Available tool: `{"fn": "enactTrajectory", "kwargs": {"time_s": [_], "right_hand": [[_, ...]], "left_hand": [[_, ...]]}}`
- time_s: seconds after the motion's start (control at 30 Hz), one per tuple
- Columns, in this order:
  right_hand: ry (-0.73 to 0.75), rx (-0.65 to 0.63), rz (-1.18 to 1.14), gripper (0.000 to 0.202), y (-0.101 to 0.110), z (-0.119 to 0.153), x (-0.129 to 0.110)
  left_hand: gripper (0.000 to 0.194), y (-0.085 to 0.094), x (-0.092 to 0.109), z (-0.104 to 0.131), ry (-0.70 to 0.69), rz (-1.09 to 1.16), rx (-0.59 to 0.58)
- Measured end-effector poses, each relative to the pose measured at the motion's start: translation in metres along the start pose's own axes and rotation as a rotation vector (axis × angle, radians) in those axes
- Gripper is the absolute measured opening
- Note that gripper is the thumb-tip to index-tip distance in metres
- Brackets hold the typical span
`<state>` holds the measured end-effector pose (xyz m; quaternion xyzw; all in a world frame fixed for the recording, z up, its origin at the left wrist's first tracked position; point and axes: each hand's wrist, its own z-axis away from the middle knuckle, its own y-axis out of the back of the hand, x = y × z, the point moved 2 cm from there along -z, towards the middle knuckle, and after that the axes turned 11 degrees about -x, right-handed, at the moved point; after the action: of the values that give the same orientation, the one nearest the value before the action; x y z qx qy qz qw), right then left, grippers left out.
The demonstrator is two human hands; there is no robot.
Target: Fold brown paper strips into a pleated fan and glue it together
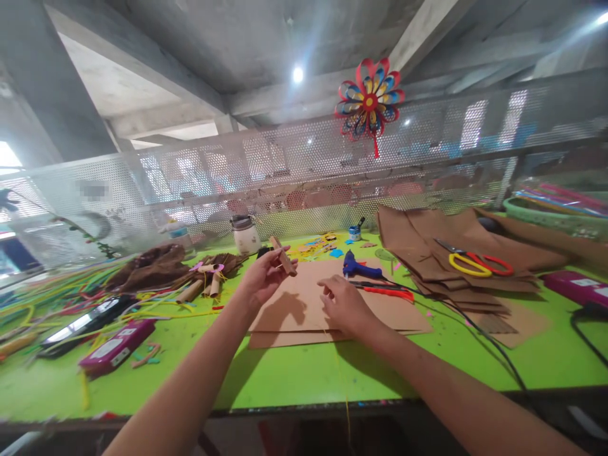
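Observation:
My left hand (266, 278) is raised over the brown paper sheets, its fingers closed on a small folded strip of brown cardboard (285, 261). To its right, my right hand (344, 306) hovers low over the same brown sheets (299, 316) with thumb and fingers curled together. A thin yellow thread (342, 380) runs from below that hand down past the table edge; whether the fingers grip it is unclear. Just beyond the right hand lie a blue glue gun (363, 267) and red-handled scissors (389, 290).
Brown paper (456, 247) is piled at the right, with yellow-and-red scissors (475, 263) on top. A black cable (494, 345) crosses the green table (285, 386). Paper rolls (204, 288), a purple box (118, 347) and a dark phone-like object (88, 324) lie left. A white jar (245, 235) stands behind.

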<state>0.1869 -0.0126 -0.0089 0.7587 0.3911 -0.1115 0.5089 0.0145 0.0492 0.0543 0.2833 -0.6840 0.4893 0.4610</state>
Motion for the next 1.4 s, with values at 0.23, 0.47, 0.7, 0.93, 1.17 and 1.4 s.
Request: {"fn": "enactTrajectory", "kwargs": {"time_s": [0.23,0.47,0.7,0.93,1.17,1.4], "right_hand": [[-0.019,0.003,-0.109,0.036,0.011,-0.004,0.002],[-0.056,0.147,-0.338,0.036,0.018,-0.007,0.007],[-0.046,0.054,-0.39,0.024,0.012,-0.007,0.005],[0.237,0.204,-0.109,0.014,0.02,0.0,-0.004],[0.245,0.189,-0.125,0.016,0.022,0.0,-0.004],[0.167,0.188,-0.172,0.021,0.019,0.002,0.0]], "left_hand": [[0.029,0.013,-0.028,0.009,0.084,0.095,-0.037],[0.038,-0.001,-0.048,0.021,0.209,0.011,-0.333],[0.021,-0.014,-0.061,0.027,0.242,-0.001,-0.491],[0.019,-0.018,-0.055,0.03,0.211,-0.019,-0.525],[0.018,-0.019,-0.053,0.031,0.207,-0.024,-0.529],[0.023,-0.012,-0.056,0.026,0.184,-0.01,-0.464]]}}
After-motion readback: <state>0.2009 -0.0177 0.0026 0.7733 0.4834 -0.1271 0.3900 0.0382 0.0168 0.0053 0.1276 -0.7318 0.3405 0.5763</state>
